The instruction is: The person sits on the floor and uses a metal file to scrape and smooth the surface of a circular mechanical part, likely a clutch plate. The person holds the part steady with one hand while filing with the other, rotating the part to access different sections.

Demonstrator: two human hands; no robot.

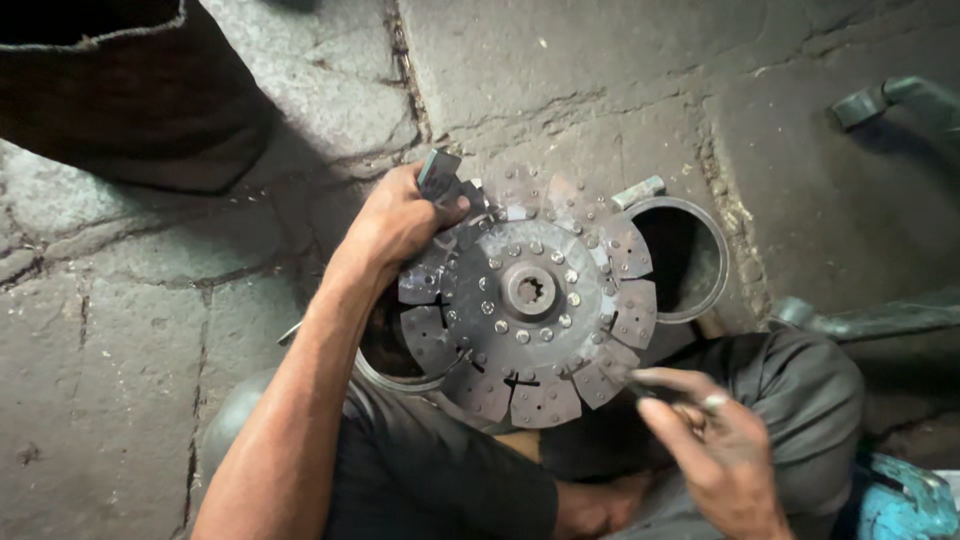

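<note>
Head view, looking down. A clutch disc [527,297], round, riveted and with a splined hub [528,290], was held flat above the knees, over a stone floor [120,330]. The left hand [400,222] was closed on the disc's upper-left rim, thumb on top, with a small dark block [438,178] pinched against it. The right hand [715,445] was held just off the lower-right rim; its fingers were curled round a thin dark tool [650,390], of which little was shown and whose kind could not be told. A metal ring [712,250] lay beyond the disc on the right, and a second ring [385,375] was partly hidden beneath it.

For good work here, it was judged that the disc should be kept level and steady by the left grip, the tool tip brought squarely onto one segment or rivet at a time, and the disc turned between strokes rather than reached across.
</note>
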